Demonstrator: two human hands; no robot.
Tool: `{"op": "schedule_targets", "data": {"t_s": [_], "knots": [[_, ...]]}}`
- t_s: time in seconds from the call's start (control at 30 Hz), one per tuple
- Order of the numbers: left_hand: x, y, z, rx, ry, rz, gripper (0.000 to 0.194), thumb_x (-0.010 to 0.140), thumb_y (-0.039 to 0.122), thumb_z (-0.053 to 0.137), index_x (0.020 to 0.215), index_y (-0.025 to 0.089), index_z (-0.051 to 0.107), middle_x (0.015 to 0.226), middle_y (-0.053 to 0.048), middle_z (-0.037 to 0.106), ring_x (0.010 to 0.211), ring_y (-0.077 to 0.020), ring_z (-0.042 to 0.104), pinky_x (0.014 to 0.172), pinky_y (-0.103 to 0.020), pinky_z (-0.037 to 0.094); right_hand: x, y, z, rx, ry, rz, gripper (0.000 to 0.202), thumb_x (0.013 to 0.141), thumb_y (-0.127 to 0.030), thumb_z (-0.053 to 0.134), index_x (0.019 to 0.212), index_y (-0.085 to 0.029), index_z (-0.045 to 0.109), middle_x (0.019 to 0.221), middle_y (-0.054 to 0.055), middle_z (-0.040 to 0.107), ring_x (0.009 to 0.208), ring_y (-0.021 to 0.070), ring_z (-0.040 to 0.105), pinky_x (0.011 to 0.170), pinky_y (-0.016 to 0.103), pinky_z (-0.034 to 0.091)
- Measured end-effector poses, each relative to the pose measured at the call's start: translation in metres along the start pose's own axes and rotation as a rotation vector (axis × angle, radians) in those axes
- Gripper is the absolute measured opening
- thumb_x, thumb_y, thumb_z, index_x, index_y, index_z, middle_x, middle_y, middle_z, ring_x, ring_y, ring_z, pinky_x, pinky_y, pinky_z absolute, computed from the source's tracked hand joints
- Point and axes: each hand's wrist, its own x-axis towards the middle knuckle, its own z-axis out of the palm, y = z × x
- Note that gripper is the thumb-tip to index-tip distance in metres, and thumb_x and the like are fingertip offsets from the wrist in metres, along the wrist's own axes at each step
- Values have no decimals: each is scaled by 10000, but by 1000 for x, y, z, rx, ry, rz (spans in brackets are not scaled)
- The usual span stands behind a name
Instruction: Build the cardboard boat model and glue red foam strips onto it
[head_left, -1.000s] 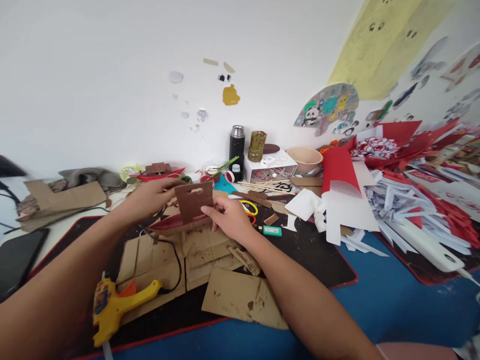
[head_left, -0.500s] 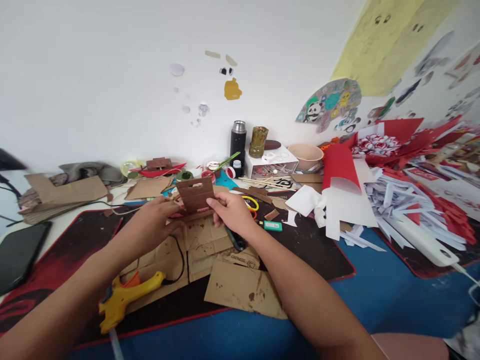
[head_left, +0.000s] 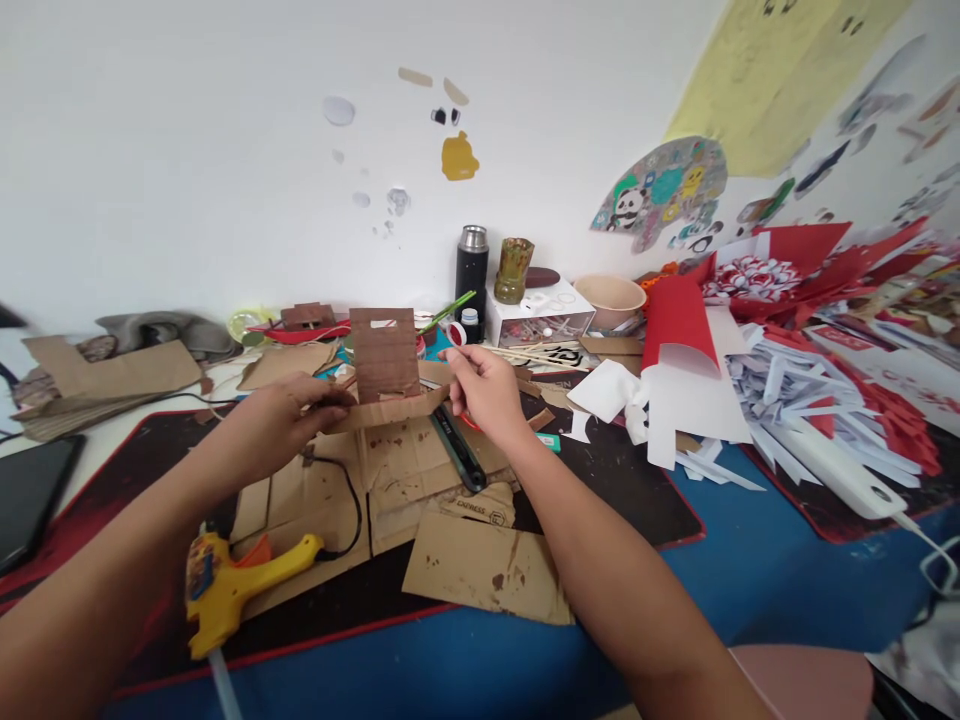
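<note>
A brown cardboard panel (head_left: pixel 386 355) with a slot near its top stands upright on a folded cardboard base (head_left: pixel 390 412). My left hand (head_left: pixel 304 410) grips the left end of this base. At the opposite end, the fingers of my right hand (head_left: pixel 484 390) are closed on its right edge. Just below lies a black utility knife (head_left: pixel 459 455), resting on flattened, stained cardboard (head_left: pixel 397 480). A yellow glue gun (head_left: pixel 240 580) with a clear glue stick lies nearer me, by my left forearm. A loose cardboard sheet (head_left: pixel 487 570) sits beside my right forearm.
Along the wall stand a black thermos (head_left: pixel 472 270), a green-brown cup (head_left: pixel 514 270), a white box (head_left: pixel 540 320) and a beige bowl (head_left: pixel 611 300). Paper strips (head_left: pixel 787 390) and red paper (head_left: pixel 679 325) pile up at right. A phone (head_left: pixel 37 500) lies far left.
My right hand has left the upright panel and moved to the base's right end. My left hand has shifted lower left. The panel now shows fully, and more of the knife is visible.
</note>
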Motion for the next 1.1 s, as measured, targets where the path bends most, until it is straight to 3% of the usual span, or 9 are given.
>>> {"op": "schedule_targets", "data": {"t_s": [0.2, 0.4, 0.63, 0.8, 0.93, 1.1], "knots": [[-4, -1, -2, -45, 18, -66, 432, 863, 600, 578, 1006, 276, 825, 1021, -107, 854, 942, -342, 753, 908, -457, 577, 2, 0, -2, 24, 12, 3, 366, 1016, -528, 679, 1036, -169, 747, 523, -80, 577, 375, 94, 515, 394, 199, 368], [-3, -9, 3, -30, -9, -43, 454, 885, 608, 557, 1037, 277, 827, 1068, -96, 857, 983, -334, 765, 931, -461, 584, -2, 1, 0, -1, -97, 46, 346, 1036, -509, 686, 1118, -178, 744, 551, -84, 609, 366, 85, 515, 399, 193, 346], [0, -11, 5, 11, -24, 80, 401, 949, 508, 536, 1047, 271, 844, 1020, -85, 849, 955, -301, 751, 882, -431, 571, -7, 6, 4, -210, -258, 64, 205, 1065, -382, 713, 1125, -189, 745, 541, -88, 617, 367, 104, 523, 434, 225, 383], [-1, -6, 7, 93, 7, 186, 286, 974, 383, 577, 984, 263, 837, 919, -68, 810, 895, -255, 713, 813, -382, 534, -11, 4, 7, -499, -228, -8, 209, 1069, -391, 730, 968, -211, 759, 524, -80, 588, 394, 129, 547, 534, 270, 399], [-5, -5, 13, 313, 48, 270, 176, 981, 318, 663, 938, 243, 817, 849, -71, 786, 881, -283, 698, 801, -412, 496, -14, 1, 9, -615, -232, -86, 266, 1071, -379, 724, 865, -214, 749, 553, -58, 581, 478, 139, 552, 567, 280, 340], [-14, -1, 22, 555, 158, 448, 181, 1026, 232, 620, 934, 225, 776, 890, -71, 811, 920, -330, 705, 862, -484, 474, -14, 1, 11, -738, -236, -107, 309, 1072, -337, 718, 791, -207, 711, 606, -40, 583, 576, 151, 531, 606, 299, 287]]}}
